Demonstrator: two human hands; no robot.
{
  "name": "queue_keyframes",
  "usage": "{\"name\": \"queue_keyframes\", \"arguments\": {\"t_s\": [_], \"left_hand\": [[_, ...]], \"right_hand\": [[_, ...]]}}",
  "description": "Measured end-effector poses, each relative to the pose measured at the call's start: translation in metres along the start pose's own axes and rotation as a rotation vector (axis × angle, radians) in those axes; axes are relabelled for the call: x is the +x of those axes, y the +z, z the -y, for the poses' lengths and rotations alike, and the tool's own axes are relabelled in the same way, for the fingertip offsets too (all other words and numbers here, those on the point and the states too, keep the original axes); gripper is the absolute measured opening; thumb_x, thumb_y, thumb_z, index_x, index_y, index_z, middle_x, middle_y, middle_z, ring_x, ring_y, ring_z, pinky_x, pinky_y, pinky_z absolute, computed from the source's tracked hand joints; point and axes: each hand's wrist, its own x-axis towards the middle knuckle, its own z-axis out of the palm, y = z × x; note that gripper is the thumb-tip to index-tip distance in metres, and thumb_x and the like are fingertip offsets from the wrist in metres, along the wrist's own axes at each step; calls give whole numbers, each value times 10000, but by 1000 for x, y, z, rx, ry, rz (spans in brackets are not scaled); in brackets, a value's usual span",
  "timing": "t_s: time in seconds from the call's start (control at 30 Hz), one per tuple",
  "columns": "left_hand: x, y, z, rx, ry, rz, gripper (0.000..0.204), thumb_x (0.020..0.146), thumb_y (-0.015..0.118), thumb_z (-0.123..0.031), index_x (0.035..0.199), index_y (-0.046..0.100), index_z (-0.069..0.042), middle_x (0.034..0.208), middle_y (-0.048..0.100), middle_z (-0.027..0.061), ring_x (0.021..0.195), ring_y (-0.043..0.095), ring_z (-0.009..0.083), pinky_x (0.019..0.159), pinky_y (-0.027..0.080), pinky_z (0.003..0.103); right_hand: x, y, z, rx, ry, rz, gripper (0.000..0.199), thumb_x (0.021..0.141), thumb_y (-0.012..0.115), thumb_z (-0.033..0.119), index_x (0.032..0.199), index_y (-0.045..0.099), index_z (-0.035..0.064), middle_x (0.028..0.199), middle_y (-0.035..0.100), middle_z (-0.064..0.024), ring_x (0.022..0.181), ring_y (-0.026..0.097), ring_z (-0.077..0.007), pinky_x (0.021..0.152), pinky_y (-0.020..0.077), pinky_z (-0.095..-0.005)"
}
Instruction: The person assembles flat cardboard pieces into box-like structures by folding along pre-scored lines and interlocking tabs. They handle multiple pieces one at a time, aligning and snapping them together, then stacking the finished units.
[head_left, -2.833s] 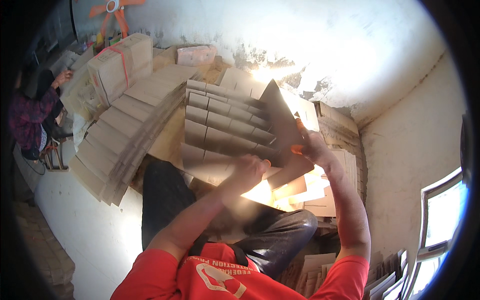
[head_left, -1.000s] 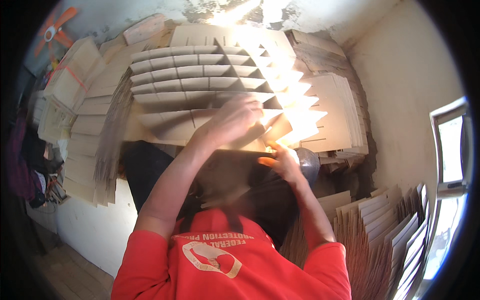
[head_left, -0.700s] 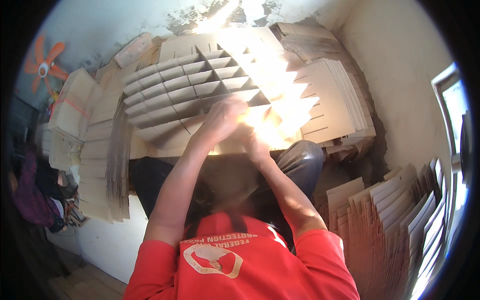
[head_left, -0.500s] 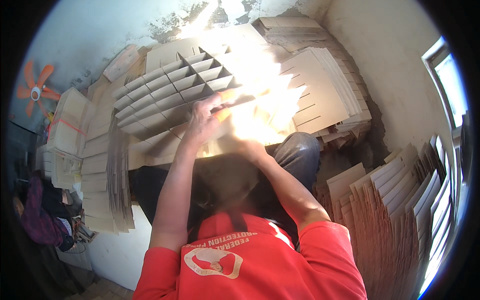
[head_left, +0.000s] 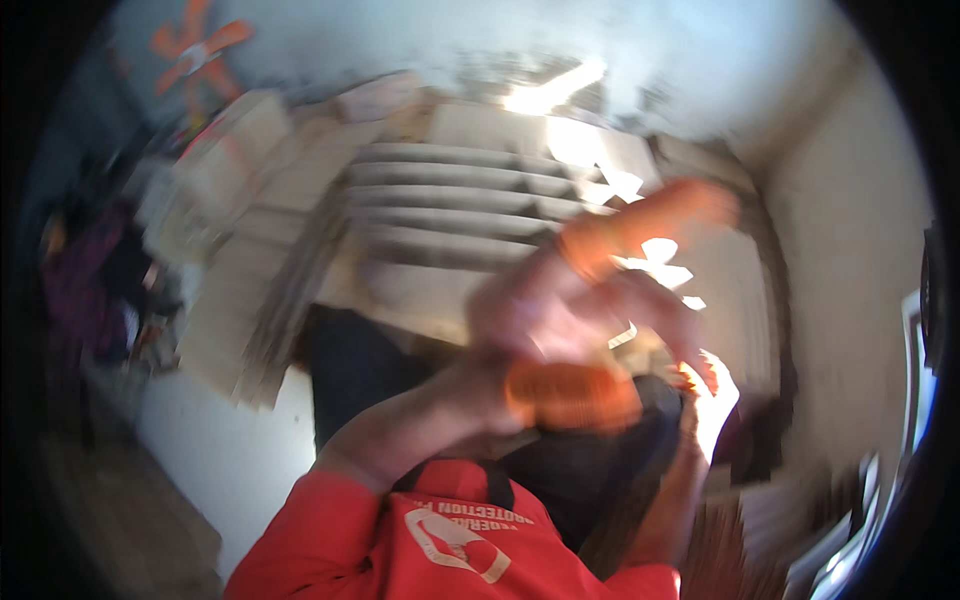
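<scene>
My left hand (head_left: pixel 545 310) is raised over my lap, smeared by motion. Its fingers are stretched apart, with orange coverings on the thumb and a finger, and I see nothing held in it. Beside my right knee is my right hand (head_left: pixel 710 400), brightly lit. A bit of orange shows at its fingers, but blur hides their shape and whether they hold anything. One finger of the left hand reaches close to it; contact cannot be made out. Behind the left hand lies a slotted cardboard divider grid (head_left: pixel 440 200), its long strips standing in rows and partly covered by that hand.
Cardboard sheets (head_left: pixel 740 300) are stacked to the right of the grid. More stacked cardboard (head_left: pixel 250 250) stands at the left, near a bound carton (head_left: pixel 240 140) and an orange fan (head_left: pixel 195 55). Upright sheets (head_left: pixel 700 540) fill the lower right.
The view has swung to the right. My left hand has come off the divider grid and risen toward me; my right hand has moved right, out of the glare, to beside my knee.
</scene>
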Motion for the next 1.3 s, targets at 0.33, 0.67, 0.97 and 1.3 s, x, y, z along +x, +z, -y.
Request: {"name": "queue_keyframes", "arguments": {"t_s": [0.33,0.67,0.97,1.3], "left_hand": [[-23,45,-40,-117,246,48,679,839,729,-175,1392,385,15,1132,654,146,1049,623,232,882,507,356],[-24,48,-23,-23,174,73,642,819,744,-171,1345,424,11,1115,655,149,1034,626,247,873,508,362],[-35,34,-44,-126,245,70,610,801,758,-167,1303,459,7,1100,656,151,1019,629,260,865,508,366],[-45,21,-67,-112,278,60,573,781,773,-163,1256,499,3,1083,657,154,1004,632,275,856,509,372]], "right_hand": [[139,-163,-179,-1476,-286,-227,607,811,694,366,1256,515,-8,1160,573,-174,1025,556,-297,865,473,-428],[175,-120,-218,-1563,-272,-243,765,808,698,472,1360,452,3,1282,530,-190,1161,511,-335,966,436,-470],[173,-144,-164,-1603,-210,-306,668,821,695,412,1308,500,-1,1213,572,-158,1087,538,-286,914,456,-421],[189,-142,-154,-1522,-186,-306,560,835,692,345,1249,554,-6,1136,618,-123,1006,569,-232,857,477,-366]]}}
